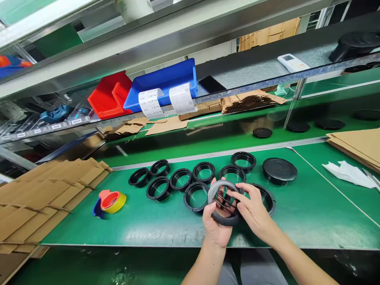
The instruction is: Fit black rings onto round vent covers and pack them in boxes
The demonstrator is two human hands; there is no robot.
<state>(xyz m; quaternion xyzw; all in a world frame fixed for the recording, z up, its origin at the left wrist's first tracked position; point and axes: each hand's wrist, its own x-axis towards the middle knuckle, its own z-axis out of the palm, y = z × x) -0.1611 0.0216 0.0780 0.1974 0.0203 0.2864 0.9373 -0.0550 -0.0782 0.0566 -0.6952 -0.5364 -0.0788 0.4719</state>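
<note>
A dark ring with thin bars across its opening (225,220) is held up over the front of the green bench. My left hand (218,229) grips it from below and the left side, thumb on the rim. My right hand (254,209) touches its right side, fingers reaching over the opening near the bars; whether those fingertips pinch anything is hard to see. Several black rings stand behind, among them a near one (187,201) just left of my hands. Another larger black ring (271,202) is partly hidden behind my right hand.
A yellow and red tape dispenser (118,202) lies left of the rings, beside stacked cardboard (44,202). A black round lid (279,170) and a white tissue (348,173) lie to the right. Above runs a shelf with a red bin (103,95) and a blue bin (166,81).
</note>
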